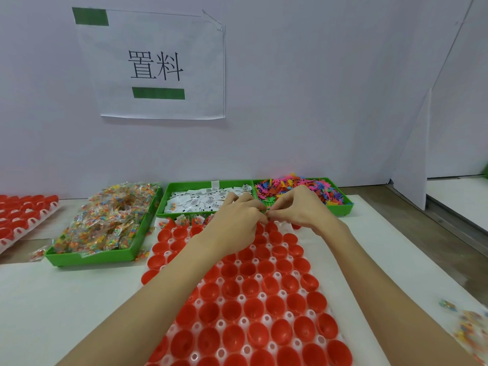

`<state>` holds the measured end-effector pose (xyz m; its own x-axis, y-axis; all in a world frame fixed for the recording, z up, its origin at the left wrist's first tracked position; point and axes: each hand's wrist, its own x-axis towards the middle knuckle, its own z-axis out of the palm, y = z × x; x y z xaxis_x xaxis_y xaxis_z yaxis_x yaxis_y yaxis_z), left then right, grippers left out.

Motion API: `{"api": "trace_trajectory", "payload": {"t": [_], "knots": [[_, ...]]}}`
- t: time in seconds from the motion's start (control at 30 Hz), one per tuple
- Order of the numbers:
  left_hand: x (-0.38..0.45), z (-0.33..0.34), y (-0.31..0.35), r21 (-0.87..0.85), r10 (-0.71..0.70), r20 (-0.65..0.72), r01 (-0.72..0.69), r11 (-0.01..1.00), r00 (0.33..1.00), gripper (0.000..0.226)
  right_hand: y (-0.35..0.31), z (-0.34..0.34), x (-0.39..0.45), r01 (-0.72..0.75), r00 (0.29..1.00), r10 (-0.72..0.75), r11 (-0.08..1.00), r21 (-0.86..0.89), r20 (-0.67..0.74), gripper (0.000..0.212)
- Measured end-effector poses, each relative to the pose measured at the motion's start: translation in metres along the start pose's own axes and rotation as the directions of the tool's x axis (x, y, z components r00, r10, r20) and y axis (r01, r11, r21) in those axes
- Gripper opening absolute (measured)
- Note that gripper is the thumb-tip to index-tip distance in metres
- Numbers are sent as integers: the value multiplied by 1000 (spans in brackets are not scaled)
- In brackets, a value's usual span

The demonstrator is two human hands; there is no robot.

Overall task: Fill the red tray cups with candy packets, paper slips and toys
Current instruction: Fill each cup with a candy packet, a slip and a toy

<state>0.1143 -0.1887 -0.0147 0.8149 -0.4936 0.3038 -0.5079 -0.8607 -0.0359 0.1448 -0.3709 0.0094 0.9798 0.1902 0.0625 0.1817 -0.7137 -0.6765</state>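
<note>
White tabletop, red tray cups (253,307) (mostly empty, far row filled).

pale wall (317,101), taped paper sign (158,67)

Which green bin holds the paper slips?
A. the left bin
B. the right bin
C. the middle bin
C: the middle bin is full of white paper slips, while the left bin holds candy packets and the right bin holds colourful toys.
</note>
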Motion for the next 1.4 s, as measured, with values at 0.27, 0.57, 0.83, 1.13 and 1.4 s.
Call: {"api": "trace_trajectory", "payload": {"t": [0.27, 0.57, 0.83, 1.13, 1.4], "knots": [[-3, 2, -4, -4, 38, 6, -38, 999, 999, 48, -1, 10, 3, -15, 1000, 13, 995, -102, -24, 12], [2, 3, -3, -27, 70, 31, -69, 997, 997, 43, 9, -9, 3, -86, 996, 83, 988, 129, 28, 12], [1, 2, 1, 8, 84, 20, -84, 996, 996, 43, 28, -27, 8, -219, 973, 212, 974, -67, -89, 7], [-3, -5, -3, -30, 80, 57, -78, 997, 995, 46, 29, -9, 9, -232, 973, 217, 922, -311, -84, 15], [-35, -32, -14, -137, -73, -175, 49, 989, 982, 31, 16, -31, 2, -138, 989, 146, 971, -193, 27, 8]]}}
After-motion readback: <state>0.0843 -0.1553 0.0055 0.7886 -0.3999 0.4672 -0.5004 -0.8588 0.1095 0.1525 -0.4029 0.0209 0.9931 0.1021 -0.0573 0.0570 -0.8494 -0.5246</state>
